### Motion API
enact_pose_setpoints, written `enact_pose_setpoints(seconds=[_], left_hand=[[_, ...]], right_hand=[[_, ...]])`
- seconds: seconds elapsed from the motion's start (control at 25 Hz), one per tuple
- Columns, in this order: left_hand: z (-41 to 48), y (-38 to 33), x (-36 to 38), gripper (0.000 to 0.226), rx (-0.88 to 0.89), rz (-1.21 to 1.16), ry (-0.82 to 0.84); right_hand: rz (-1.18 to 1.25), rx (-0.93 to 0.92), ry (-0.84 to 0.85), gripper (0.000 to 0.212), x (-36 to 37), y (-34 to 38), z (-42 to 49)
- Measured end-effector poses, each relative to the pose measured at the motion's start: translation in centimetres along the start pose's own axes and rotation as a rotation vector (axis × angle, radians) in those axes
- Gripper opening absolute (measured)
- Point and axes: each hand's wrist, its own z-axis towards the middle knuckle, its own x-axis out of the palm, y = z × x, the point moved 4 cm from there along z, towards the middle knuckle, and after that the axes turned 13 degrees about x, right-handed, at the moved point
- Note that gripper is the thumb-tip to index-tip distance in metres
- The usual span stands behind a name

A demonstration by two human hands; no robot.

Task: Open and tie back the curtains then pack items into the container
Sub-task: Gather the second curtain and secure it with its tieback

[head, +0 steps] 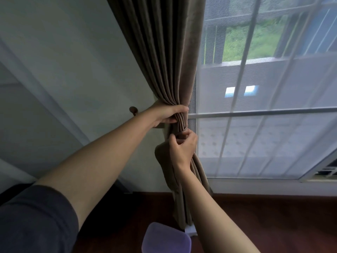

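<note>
A person's two bare arms reach up from 7 and 5 o'clock toward a brown curtain (164,52), which hangs from 12 o'clock, narrows to a tight bunch just right of the middle, and falls loose again toward 6 o'clock. The left hand (168,114) grips the bunch at its narrowest part, fingers wrapped over the front of the pleats and thumb underneath. Directly below it, at its 6 o'clock and nearly touching, the right hand (182,148) has its fingers (179,137) curled in, pinching brown cloth against the bunch (whether a tie band or a fold of the curtain itself cannot be told). A small dark wall hook (133,110) sticks out of the pale wall (73,52) at 9 o'clock from the left hand, partly hidden by the wrist. A white sheer curtain (273,134) covers the window from 1 to 4 o'clock, with greenery and a building dimly seen through it. The left arm wears a dark sleeve (36,220) at 8 o'clock. A dark wooden floor (264,225) lies at 5 o'clock. At 6 o'clock sits a blurred purple object (166,238) with rounded corners.
</note>
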Motion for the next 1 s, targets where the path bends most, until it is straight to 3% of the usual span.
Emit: enact_pose_setpoints(seconds=[0.2, 0.36, 0.68, 0.88, 0.92, 1.0], left_hand=[[0.5, 0.2, -0.1, 0.052, 0.009, 0.004, -0.038], [0.2, 0.2, -0.1, 0.054, 0.045, 0.044, -0.029], [-1.2, -0.3, -1.1, 0.044, 0.051, 0.218, 0.213], [-1.6, -0.4, -0.6, 0.068, 0.06, 0.245, 0.296], [-1.6, -0.5, -0.5, 0.07, 0.073, 0.25, 0.303], [-1.4, -0.6, -0.5, 0.069, 0.09, 0.239, 0.286]], right_hand=[[-0.031, 0.015, 0.018, 0.004, -0.7, -0.2, 0.3], [-0.105, 0.067, 0.019, 0.023, -1.5, -0.3, 0.3], [-0.109, 0.143, 0.131, 0.008, -2.5, -0.5, -2.0], [0.347, 0.395, 0.166, 0.056, -1.7, -1.5, -1.9], [0.373, 0.413, 0.178, 0.063, -1.4, -1.9, -1.6], [0.203, 0.357, 0.203, 0.077, -1.0, -2.6, -1.1]])
